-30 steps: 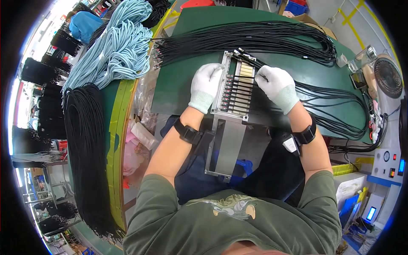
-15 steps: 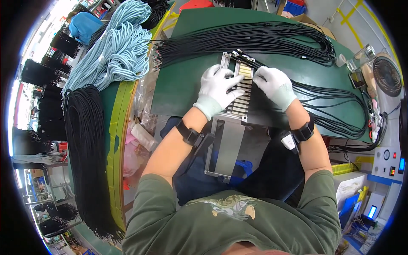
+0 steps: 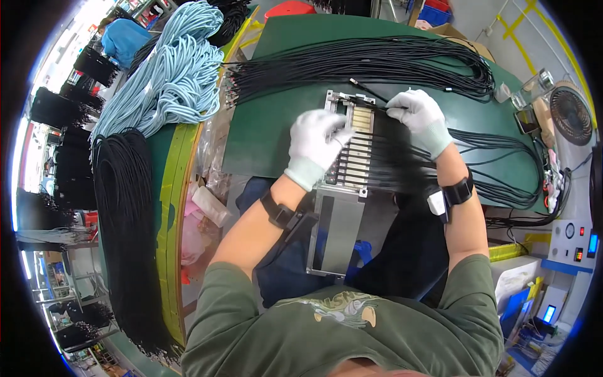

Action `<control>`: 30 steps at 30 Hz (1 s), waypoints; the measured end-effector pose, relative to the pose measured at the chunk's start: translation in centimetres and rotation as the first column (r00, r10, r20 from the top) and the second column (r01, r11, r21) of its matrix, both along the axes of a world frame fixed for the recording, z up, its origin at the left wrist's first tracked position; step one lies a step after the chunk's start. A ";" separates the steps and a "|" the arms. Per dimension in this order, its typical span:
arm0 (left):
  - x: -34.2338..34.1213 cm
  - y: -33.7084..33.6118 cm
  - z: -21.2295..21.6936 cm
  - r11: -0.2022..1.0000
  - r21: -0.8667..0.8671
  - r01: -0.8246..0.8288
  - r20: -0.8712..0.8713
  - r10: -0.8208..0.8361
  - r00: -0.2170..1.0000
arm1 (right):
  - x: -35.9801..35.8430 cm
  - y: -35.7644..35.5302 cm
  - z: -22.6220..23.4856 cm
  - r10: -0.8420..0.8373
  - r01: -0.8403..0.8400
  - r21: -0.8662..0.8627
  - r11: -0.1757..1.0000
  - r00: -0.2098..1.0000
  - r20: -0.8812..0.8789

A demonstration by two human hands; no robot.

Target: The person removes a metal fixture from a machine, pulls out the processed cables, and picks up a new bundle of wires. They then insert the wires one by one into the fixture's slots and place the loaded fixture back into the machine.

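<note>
A metal fixture (image 3: 363, 119) with pale slotted bars lies at the table's front edge, and several black cables run rightward from its slots. My left hand (image 3: 314, 143), white-gloved and blurred, hovers over the fixture's left side. Its thumb and index finger look apart, with nothing visible between them. Beyond the fixture's upper right, my right hand (image 3: 421, 118), also gloved, pinches a black cable (image 3: 370, 92) whose connector end points up and left. Its fingertips partly hide the grip. Below the right hand, the slotted cables (image 3: 399, 166) are smeared by motion.
A long bundle of black cables (image 3: 377, 53) stretches across the back of the green table (image 3: 251, 138). Coiled light-blue cables (image 3: 182, 81) and hanging black cables (image 3: 129, 207) occupy the left bench. A small fan (image 3: 570, 112) and glass jar (image 3: 532, 88) stand at far right.
My right hand has moved right and slightly away from the fixture, with the pinched cable. My left hand has drawn back leftward from the slots. Other connector ends at the fixture's top have shifted.
</note>
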State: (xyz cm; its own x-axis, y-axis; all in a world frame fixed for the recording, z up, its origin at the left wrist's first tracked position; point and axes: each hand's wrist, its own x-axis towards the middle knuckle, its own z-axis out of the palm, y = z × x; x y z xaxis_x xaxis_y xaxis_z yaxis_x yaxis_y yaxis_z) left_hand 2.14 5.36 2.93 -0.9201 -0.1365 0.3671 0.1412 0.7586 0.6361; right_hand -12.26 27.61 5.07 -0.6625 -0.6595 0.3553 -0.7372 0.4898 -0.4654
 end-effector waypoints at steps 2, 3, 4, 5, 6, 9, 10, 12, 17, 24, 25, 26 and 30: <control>-0.2 -0.4 -0.1 0.999 0.012 -0.032 -0.062 0.033 0.998 | 1.0 -0.2 0.7 0.051 -0.051 -0.009 0.999 0.999 0.009; -0.3 -0.5 0.0 0.998 0.023 -0.058 -0.125 0.060 0.990 | 1.7 -0.5 1.1 0.097 -0.096 -0.022 0.995 0.995 0.016; -0.3 -0.6 0.0 0.996 0.033 -0.082 -0.186 0.087 0.979 | 2.3 -0.8 1.4 0.141 -0.141 -0.035 0.989 0.990 0.023; -0.2 -0.6 0.0 0.996 0.033 -0.084 -0.187 0.088 0.978 | 3.1 -1.2 1.6 0.143 -0.142 -0.036 0.989 0.989 0.022; -0.1 -0.5 0.0 0.997 0.052 -0.054 -0.206 0.064 0.976 | 3.9 -1.9 1.7 0.163 -0.158 -0.107 0.982 0.986 0.038; -0.1 -0.4 -0.1 0.996 0.091 0.017 -0.244 0.006 0.970 | 5.1 -3.0 1.6 0.193 -0.171 -0.245 0.954 0.979 0.067; -0.2 -0.5 -0.2 0.995 0.088 0.038 -0.260 -0.014 0.966 | 5.2 -3.2 1.2 0.194 -0.176 -0.205 0.963 0.978 0.071; -0.2 -1.0 -0.1 0.994 0.077 0.073 -0.290 -0.048 0.956 | 5.4 -3.5 0.6 0.204 -0.193 -0.126 0.973 0.976 0.079; -0.3 -2.4 -0.5 0.991 0.117 -0.065 -0.161 0.083 0.983 | 3.7 -1.3 0.6 0.084 -0.044 -0.110 0.993 0.914 0.397; -0.6 -2.2 -1.5 0.988 0.119 -0.096 -0.153 0.114 0.982 | 3.8 -1.3 0.9 0.061 -0.048 0.126 0.991 0.993 -0.100; -0.6 -2.2 -1.6 0.989 0.118 -0.094 -0.154 0.112 0.982 | 3.7 -1.3 0.9 0.059 -0.046 0.125 0.991 0.993 -0.101; -0.6 -2.3 -1.6 0.991 0.101 -0.090 -0.124 0.102 0.987 | 3.7 -1.4 0.7 0.056 -0.039 0.128 0.991 0.990 -0.130; -0.5 -2.7 -1.7 0.994 0.082 -0.073 -0.053 0.077 0.996 | 3.8 -1.5 0.6 0.051 -0.022 0.144 0.989 0.979 -0.200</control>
State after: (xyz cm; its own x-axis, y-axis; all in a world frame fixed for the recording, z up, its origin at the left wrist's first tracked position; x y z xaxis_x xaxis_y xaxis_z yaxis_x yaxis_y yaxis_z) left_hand 1.69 2.69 1.22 -0.8843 -0.2353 0.4032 0.1233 0.7153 0.6879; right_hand -8.45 26.14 5.65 -0.5611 -0.7344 0.3819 -0.8274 0.5109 -0.2333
